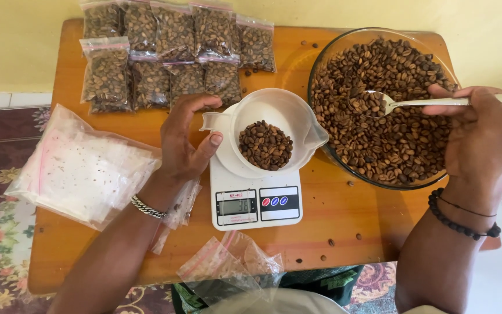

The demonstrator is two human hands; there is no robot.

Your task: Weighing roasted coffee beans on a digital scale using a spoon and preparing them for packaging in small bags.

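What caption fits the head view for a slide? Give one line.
Right hand spoons coffee beans from a glass bowl while the left hand steadies a white cup on a scale.

We see a low orange wooden table (344, 215) bearing a white digital scale (255, 200), a glass bowl (326, 55), filled bean bags (164, 58), empty plastic bags (82, 168), and scattered loose beans (331, 242).

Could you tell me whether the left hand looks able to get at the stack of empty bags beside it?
Probably yes. The left hand rests at the white cup on the scale, holding nothing, and the stack of empty bags lies just beside its wrist with nothing between.
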